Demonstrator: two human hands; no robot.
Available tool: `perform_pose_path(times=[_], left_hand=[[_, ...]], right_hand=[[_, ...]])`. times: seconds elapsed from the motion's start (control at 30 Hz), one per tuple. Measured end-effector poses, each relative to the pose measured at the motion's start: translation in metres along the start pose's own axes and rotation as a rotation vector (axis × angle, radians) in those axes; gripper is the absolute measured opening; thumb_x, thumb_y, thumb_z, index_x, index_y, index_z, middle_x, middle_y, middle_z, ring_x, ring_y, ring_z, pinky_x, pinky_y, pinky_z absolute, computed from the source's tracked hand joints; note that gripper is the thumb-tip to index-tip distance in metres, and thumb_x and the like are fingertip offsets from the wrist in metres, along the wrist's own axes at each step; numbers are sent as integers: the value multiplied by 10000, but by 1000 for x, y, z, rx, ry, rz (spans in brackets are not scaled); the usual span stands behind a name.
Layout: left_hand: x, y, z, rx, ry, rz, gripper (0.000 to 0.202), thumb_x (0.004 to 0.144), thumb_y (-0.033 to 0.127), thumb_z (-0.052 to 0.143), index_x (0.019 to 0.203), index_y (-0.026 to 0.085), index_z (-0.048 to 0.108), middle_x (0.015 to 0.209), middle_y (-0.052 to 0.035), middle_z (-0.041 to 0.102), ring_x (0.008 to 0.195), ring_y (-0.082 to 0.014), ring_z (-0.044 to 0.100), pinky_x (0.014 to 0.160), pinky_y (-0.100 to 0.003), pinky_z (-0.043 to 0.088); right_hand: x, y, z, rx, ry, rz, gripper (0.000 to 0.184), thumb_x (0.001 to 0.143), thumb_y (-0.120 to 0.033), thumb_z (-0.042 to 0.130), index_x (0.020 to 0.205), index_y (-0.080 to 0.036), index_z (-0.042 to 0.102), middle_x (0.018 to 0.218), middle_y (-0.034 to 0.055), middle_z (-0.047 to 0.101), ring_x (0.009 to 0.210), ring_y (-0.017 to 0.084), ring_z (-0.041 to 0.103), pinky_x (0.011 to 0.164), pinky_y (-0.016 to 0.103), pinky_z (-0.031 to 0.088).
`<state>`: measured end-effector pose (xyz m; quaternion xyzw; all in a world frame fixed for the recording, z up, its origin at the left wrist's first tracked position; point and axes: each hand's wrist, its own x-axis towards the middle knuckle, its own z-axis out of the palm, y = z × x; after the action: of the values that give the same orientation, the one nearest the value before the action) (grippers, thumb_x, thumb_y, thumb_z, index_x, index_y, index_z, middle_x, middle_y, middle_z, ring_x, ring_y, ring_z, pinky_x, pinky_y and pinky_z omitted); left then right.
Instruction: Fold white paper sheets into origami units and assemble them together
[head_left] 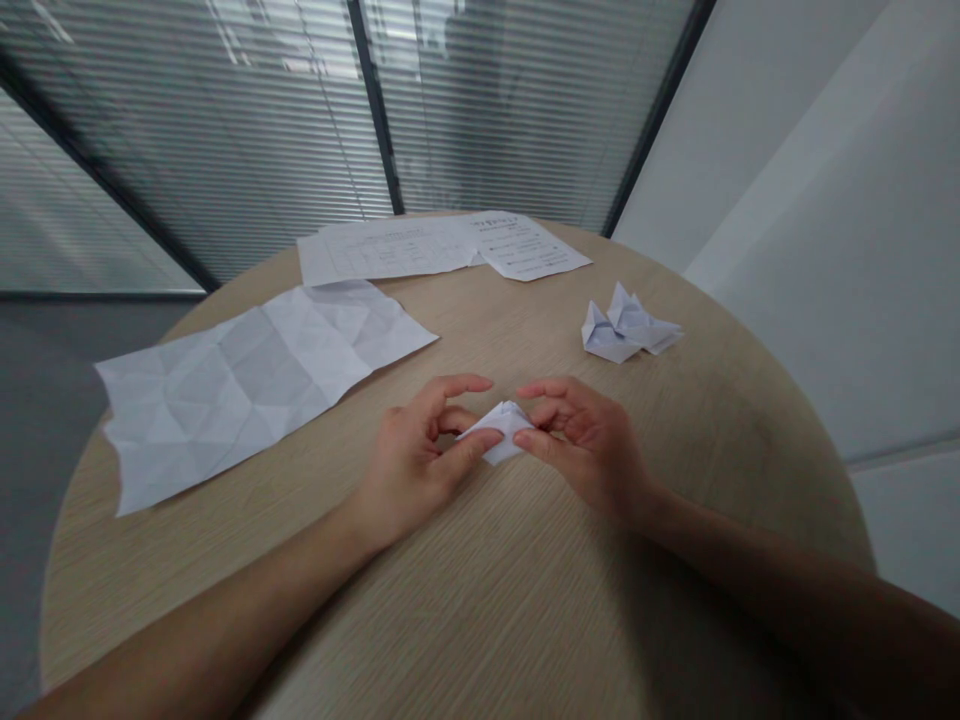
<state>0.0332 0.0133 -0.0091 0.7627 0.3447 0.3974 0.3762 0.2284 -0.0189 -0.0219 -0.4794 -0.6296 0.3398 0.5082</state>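
Observation:
A small folded white paper point(504, 418), roughly diamond-shaped with layered folds at its top, is held between both hands above the middle of the table. My left hand point(431, 445) pinches its left corner, thumb on the near face and fingers behind; the index finger reaches out free above it. On the other side, my right hand point(585, 440) grips the right corner between thumb and bent fingers, its index finger also raised. The paper's far side is hidden from me.
A round wooden table point(450, 620) carries everything. Left lies a large creased white sheet point(262, 380). Printed papers point(397, 248) spread along the back edge. A folded paper boat shape point(626, 325) stands at the back right. Behind are blinds point(510, 110) and a white wall point(847, 220).

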Motion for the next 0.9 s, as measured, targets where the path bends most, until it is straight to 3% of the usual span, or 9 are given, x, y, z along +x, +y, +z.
perform_pose_path(times=[0.13,0.2,0.3,0.53,0.67,0.83,0.9], left_hand=[[3,-2,-3,204,-40,225,105,931,210,601,917,205,705,853,-17,772,759,-142,707,663,-238,541],[5,-5,-5,318,-48,369,159,928,164,579,872,206,722,874,-30,764,824,-162,687,762,-292,547],[6,-11,-5,490,-110,446,207,911,116,558,849,206,734,840,-39,735,794,-175,632,734,-309,525],[5,-13,-3,537,-260,377,272,809,54,524,878,163,763,772,-55,682,752,-197,597,700,-330,503],[5,-13,-3,548,-262,347,231,861,106,543,885,156,768,778,-59,675,756,-198,596,704,-335,491],[7,-19,-1,529,-225,326,206,910,122,558,861,175,752,771,-46,675,775,-195,592,713,-324,487],[7,-20,-1,544,-211,293,165,895,120,588,941,174,738,847,-54,691,835,-207,604,766,-344,504]], right_hand=[[2,1,-7,-256,-3,-258,29,844,-206,703,848,-234,713,760,3,729,693,153,663,658,282,513],[3,5,-10,-370,-46,-405,94,874,-175,670,811,-228,715,770,17,720,746,164,655,704,298,509],[5,14,-13,-520,-156,-493,158,909,-148,622,808,-214,725,785,42,710,808,183,629,750,320,498],[5,17,-15,-583,-264,-470,210,834,-34,588,851,-172,746,830,70,724,830,196,630,768,320,511],[5,13,-15,-572,-266,-431,233,801,-7,569,860,-135,754,831,87,737,819,206,651,770,330,520],[10,15,-16,-488,-245,-275,238,792,10,588,831,-161,749,812,53,741,783,172,677,738,290,516],[10,15,-15,-466,-253,-214,212,798,-8,615,831,-175,742,830,44,739,791,167,679,744,290,516]])
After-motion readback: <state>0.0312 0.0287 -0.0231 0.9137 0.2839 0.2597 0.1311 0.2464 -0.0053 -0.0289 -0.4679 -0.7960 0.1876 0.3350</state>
